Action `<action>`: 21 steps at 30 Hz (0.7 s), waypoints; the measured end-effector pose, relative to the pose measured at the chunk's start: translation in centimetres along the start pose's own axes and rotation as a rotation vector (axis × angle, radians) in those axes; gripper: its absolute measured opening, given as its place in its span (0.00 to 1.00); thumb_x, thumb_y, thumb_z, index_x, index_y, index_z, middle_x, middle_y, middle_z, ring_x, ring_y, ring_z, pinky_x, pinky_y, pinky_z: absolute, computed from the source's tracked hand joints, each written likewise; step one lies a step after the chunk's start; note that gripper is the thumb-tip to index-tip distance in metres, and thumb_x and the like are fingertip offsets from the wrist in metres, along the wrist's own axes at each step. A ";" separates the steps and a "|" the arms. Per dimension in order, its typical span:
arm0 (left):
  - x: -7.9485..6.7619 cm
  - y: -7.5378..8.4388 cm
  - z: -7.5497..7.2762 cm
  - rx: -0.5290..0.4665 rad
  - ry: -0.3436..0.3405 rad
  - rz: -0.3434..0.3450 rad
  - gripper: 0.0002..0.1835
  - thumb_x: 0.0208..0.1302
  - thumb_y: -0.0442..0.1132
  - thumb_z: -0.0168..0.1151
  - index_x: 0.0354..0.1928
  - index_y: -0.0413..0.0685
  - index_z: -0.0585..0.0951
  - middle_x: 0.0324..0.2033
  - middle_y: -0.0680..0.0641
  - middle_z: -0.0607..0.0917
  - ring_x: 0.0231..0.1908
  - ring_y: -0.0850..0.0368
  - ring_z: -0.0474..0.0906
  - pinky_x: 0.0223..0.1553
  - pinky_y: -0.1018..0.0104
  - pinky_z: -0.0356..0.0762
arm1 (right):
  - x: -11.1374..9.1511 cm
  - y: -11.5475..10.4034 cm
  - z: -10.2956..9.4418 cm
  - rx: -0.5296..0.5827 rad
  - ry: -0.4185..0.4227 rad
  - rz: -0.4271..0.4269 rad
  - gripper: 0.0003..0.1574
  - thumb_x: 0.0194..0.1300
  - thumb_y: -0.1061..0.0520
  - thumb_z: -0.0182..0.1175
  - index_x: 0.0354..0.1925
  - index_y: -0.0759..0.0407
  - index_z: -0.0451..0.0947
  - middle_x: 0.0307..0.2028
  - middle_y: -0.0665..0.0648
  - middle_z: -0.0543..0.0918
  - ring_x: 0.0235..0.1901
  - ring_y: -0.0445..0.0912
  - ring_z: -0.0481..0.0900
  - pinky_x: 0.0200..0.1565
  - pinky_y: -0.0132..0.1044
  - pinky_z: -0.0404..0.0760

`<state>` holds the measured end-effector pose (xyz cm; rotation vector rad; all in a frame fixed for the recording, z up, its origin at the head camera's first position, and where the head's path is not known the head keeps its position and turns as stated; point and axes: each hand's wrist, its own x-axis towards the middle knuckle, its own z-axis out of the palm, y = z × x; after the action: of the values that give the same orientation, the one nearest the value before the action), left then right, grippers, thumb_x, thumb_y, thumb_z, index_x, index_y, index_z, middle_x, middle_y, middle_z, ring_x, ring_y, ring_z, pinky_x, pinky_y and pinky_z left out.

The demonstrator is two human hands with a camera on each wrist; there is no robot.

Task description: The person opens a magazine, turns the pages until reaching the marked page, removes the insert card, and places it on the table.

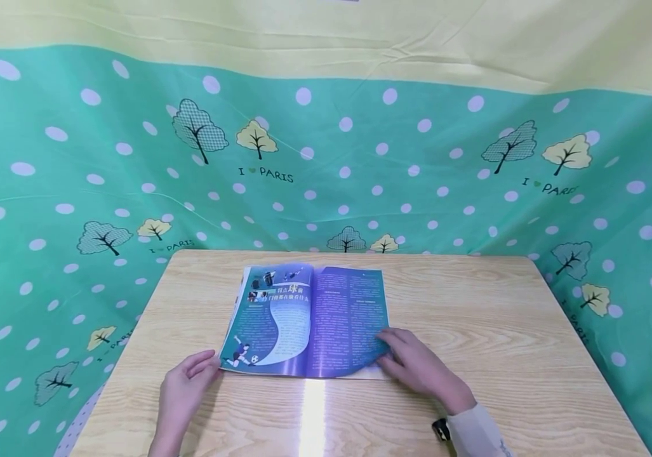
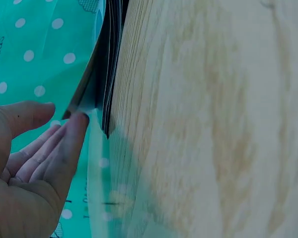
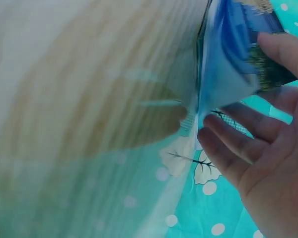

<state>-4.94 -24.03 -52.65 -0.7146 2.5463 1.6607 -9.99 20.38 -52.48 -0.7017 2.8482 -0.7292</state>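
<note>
One open, glossy purple-and-green paper magazine (image 1: 297, 324) is lying on a pale wood-grain table (image 1: 491, 317) | right hand (image 1: 415, 363) is pinching its right-hand page (image 1: 354, 330) | left hand (image 1: 187, 382), fingers relaxed, is touching its lower-left corner

glossy paper magazine (image 1: 337, 324), wood-grained tabletop (image 1: 491, 324)
</note>
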 end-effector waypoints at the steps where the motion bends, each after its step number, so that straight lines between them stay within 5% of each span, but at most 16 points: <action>1: 0.0 0.0 0.0 0.026 0.016 0.006 0.26 0.68 0.50 0.66 0.60 0.41 0.79 0.49 0.42 0.87 0.46 0.55 0.85 0.41 0.83 0.78 | 0.0 0.1 0.1 -0.002 0.020 0.009 0.32 0.71 0.49 0.62 0.68 0.60 0.71 0.67 0.62 0.71 0.67 0.56 0.67 0.68 0.51 0.70; 6: 0.2 0.4 -0.2 0.075 0.057 0.045 0.26 0.68 0.54 0.65 0.60 0.45 0.81 0.51 0.44 0.86 0.53 0.49 0.82 0.40 0.87 0.73 | -0.1 0.3 0.1 -0.037 0.119 0.068 0.36 0.69 0.51 0.63 0.69 0.65 0.68 0.67 0.66 0.70 0.67 0.60 0.66 0.67 0.55 0.69; 12: 0.5 1.1 0.4 0.035 0.012 0.084 0.26 0.68 0.54 0.66 0.59 0.44 0.81 0.49 0.44 0.87 0.51 0.51 0.83 0.42 0.84 0.76 | 0.1 0.4 0.1 -0.083 0.143 0.139 0.39 0.71 0.45 0.61 0.68 0.70 0.68 0.65 0.70 0.72 0.65 0.63 0.68 0.66 0.58 0.69; 21: 0.5 3.0 4.5 -0.103 -0.118 0.186 0.22 0.67 0.46 0.68 0.56 0.39 0.82 0.46 0.40 0.87 0.47 0.50 0.85 0.47 0.71 0.84 | 1.1 -0.9 0.5 -0.020 0.144 0.092 0.37 0.72 0.48 0.61 0.70 0.65 0.67 0.66 0.67 0.70 0.67 0.61 0.66 0.67 0.56 0.69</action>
<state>-7.57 -19.27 -52.19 -0.3797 2.5277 1.8393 -10.48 18.98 -52.49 -0.5376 2.9979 -0.7679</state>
